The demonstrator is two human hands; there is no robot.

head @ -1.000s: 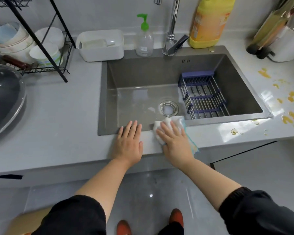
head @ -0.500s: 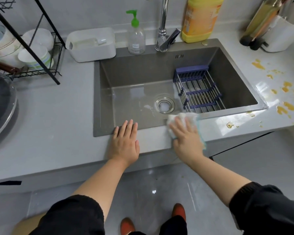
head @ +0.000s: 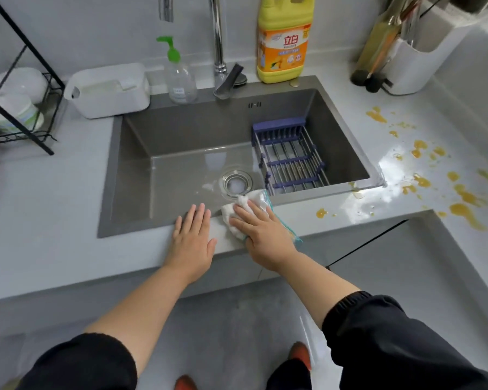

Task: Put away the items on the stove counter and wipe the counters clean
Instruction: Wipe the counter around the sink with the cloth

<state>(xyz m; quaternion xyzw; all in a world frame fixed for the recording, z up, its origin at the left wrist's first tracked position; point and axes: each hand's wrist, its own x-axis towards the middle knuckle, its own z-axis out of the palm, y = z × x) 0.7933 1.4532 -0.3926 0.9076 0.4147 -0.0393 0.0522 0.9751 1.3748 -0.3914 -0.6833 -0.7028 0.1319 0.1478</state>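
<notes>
Right hand (head: pixel 261 230) presses cloth (head: pixel 247 211); left hand (head: pixel 193 237) flat on counter (head: pixel 54 220).

A single wide-angle view from the person's head looks forward and steeply down. The sink (head: pixel 181 130) sits centre frame, close, within arm's reach, with the counter (head: pixel 40 206) spreading to both sides, the wall (head: pixel 96 29) on top and the floor (head: pixel 237 319) below.
</notes>
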